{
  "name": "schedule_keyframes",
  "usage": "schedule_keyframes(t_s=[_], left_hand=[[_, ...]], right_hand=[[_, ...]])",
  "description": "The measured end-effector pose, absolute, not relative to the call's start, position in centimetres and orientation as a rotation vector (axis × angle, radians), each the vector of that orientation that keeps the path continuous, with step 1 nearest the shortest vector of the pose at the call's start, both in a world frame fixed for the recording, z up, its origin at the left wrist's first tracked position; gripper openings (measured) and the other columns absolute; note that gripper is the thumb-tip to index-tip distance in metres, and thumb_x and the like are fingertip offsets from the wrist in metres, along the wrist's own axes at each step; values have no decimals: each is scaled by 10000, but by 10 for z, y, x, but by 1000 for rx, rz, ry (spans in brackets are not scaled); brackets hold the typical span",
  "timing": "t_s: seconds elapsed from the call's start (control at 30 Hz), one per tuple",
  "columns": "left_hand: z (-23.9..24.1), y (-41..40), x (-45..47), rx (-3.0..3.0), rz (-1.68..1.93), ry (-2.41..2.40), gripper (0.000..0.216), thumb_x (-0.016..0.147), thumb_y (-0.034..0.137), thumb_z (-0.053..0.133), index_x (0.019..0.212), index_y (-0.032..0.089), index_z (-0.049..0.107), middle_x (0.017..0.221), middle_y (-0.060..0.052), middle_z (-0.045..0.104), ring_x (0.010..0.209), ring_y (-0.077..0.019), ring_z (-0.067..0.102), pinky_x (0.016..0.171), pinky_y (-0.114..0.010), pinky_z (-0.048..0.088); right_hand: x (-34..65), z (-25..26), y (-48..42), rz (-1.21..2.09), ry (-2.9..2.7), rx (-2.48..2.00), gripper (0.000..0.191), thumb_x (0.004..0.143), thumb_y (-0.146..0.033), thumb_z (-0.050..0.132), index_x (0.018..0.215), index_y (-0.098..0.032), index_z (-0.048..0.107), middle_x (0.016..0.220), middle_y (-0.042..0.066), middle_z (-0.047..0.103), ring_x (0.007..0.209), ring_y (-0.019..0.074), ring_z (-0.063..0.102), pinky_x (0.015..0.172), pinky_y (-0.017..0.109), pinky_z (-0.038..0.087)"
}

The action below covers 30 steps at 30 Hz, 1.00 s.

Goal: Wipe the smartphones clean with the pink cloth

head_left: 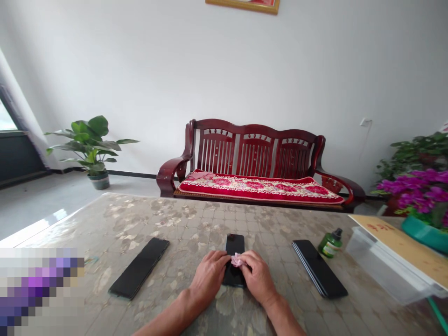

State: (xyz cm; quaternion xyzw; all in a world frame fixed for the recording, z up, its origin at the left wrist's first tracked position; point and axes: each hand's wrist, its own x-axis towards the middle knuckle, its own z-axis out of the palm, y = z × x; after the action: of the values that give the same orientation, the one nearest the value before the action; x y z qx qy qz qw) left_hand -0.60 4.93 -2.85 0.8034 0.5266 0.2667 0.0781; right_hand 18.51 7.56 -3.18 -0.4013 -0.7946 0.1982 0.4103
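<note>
A black phone [234, 245] lies face up in the middle of the patterned table [175, 224]. My left hand [209, 275] rests on its left edge with the fingers curled against it, holding it down. My right hand [257, 275] pinches a small pink cloth [238, 260] and presses it on the phone's screen. Two more black phones lie flat, one [140, 267] to the left and one [319, 267] to the right.
A small green bottle [330, 242] with a black cap lies beside the right phone. A clear plastic box [388, 266] with a tan lid stands at the right edge, by purple flowers [416, 184]. A red wooden bench [255, 170] and a potted plant [89, 147] stand beyond.
</note>
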Motion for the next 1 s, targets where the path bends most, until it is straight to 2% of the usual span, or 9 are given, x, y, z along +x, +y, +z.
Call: schedule_keyframes(t_s=[0.07,0.17,0.23,0.3,0.37,0.47,0.63,0.77,1.0], left_hand=[[-21,59,-6,2492,640,1612,486,817,13,456,1219,227,623,1273,-80,621,1160,-226,564,1009,-379,447],[-9,79,-6,2680,330,1549,684,695,-43,546,1318,239,535,1457,-113,460,1350,-295,396,1050,-440,394],[-3,93,-3,2818,155,1428,767,655,-16,641,1359,241,478,1498,-149,389,1381,-349,333,1046,-484,380],[1,106,1,2926,24,1308,790,656,14,699,1366,254,449,1499,-172,368,1360,-372,353,999,-499,410],[2,116,6,2980,-42,1228,751,692,46,714,1354,281,447,1490,-168,374,1333,-368,388,955,-486,437],[1,128,14,3000,-63,1161,658,738,97,717,1311,316,479,1490,-134,375,1325,-337,397,971,-458,415],[7,136,13,2960,-117,1167,718,654,128,778,1284,320,492,1457,-115,397,1293,-329,423,973,-443,410],[19,133,1,2848,-176,1320,714,625,145,772,1273,284,505,1370,-131,465,1218,-350,494,919,-456,460],[31,117,-23,2547,-257,1674,682,601,333,772,1236,196,562,1176,-149,578,1041,-356,606,836,-438,517]], right_hand=[[185,-32,76,484,-2008,-1009,201,893,-143,533,910,-236,710,898,34,681,886,167,632,807,257,492],[185,-31,76,441,-2032,-1019,186,877,-126,560,895,-240,706,879,20,679,873,161,628,798,247,483],[185,-31,75,421,-2040,-1028,187,871,-117,567,883,-245,703,873,12,680,876,158,628,800,242,477],[184,-29,75,412,-2041,-1034,186,870,-117,569,877,-248,702,872,10,683,884,158,628,805,241,474],[184,-27,74,419,-2042,-1030,182,872,-123,568,860,-247,701,882,13,686,901,160,626,816,245,474],[184,-24,73,463,-2032,-1013,203,874,-114,546,852,-245,700,925,22,689,949,166,621,849,262,471],[184,-24,74,513,-1984,-1006,190,881,-135,552,827,-240,701,877,20,692,901,173,634,817,270,479],[185,-30,76,492,-1913,-980,184,919,-190,536,888,-236,711,880,32,694,882,168,641,800,261,493],[192,-42,86,498,-1665,-1014,189,915,-292,553,904,-217,726,896,61,700,844,178,654,753,258,518]])
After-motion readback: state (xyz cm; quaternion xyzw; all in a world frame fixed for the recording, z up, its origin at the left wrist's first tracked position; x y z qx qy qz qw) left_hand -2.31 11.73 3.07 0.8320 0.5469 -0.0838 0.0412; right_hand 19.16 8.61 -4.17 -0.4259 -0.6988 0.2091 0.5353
